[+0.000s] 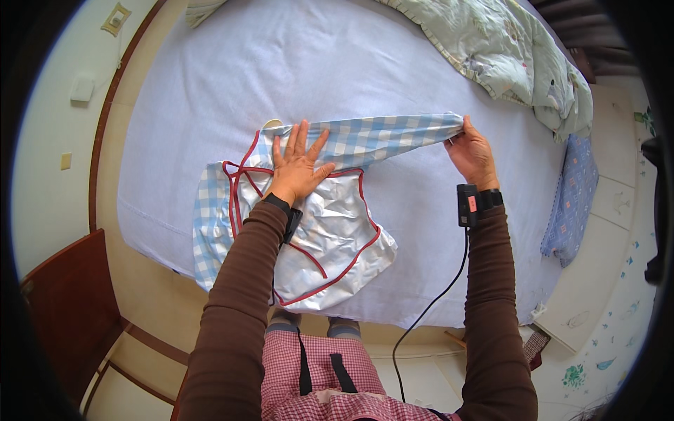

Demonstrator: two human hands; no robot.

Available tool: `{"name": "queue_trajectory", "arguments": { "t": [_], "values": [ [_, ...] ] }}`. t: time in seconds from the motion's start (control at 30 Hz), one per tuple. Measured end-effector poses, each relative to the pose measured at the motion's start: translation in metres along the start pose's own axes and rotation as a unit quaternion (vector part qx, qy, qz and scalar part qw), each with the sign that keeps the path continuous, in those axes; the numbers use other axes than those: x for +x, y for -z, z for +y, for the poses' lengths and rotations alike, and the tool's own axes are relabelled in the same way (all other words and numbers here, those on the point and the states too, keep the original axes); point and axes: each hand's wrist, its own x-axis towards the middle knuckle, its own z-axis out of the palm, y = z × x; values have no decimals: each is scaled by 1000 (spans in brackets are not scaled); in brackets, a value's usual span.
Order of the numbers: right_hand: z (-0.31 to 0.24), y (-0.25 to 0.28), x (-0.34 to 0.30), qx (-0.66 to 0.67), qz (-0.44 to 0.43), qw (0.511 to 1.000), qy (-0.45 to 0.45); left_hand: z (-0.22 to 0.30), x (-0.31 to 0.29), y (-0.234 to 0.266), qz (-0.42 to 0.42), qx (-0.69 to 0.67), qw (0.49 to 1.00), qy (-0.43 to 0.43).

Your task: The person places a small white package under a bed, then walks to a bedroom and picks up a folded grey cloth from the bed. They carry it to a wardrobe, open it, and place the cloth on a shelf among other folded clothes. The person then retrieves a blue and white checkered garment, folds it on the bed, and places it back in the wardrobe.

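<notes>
A blue-and-white checked sleeved smock [330, 224] lies spread on the bed, its shiny white lining showing, with dark red binding along its edges and ties. My left hand [298, 167] rests flat on its upper part, fingers spread, at the shoulder end of a long sleeve [390, 135]. That sleeve stretches out to the right, narrowing toward its end. There my right hand [473, 156] pinches the cuff between thumb and fingers. Left of my left hand, more checked cloth and crossed red ties show. Just beyond my left fingertips, a small pale round piece [272, 124] peeks out at the smock's edge.
The bed has a pale lavender sheet [281, 63]. A light green quilt [491, 56] is bunched at the far right, with a blue patterned pillow [570, 200] at the right edge. A brown wooden chair [70, 316] stands at the lower left. A black cable [421, 316] hangs from my right wrist.
</notes>
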Motion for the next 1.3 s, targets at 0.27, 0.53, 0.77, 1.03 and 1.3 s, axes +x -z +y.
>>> {"name": "queue_trajectory", "arguments": {
  "t": [0.27, 0.53, 0.77, 1.03, 1.3],
  "values": [
    [-9, -19, 13, -235, 100, 954, 157, 6, -1, 5, -1, -2, 1000, 13],
    [0, -63, -21, -380, 88, 898, 204, 13, -3, 12, -3, 4, 1000, 18],
    [5, -113, -59, -482, 70, 828, 277, 69, -4, -4, 30, -24, 997, -59],
    [94, -197, -117, -651, -7, 635, 415, 59, -16, 8, 88, -205, 975, -16],
    [216, -240, -193, -707, -244, 585, 313, -12, -156, 48, -48, -915, 371, 152]
  ]
}}
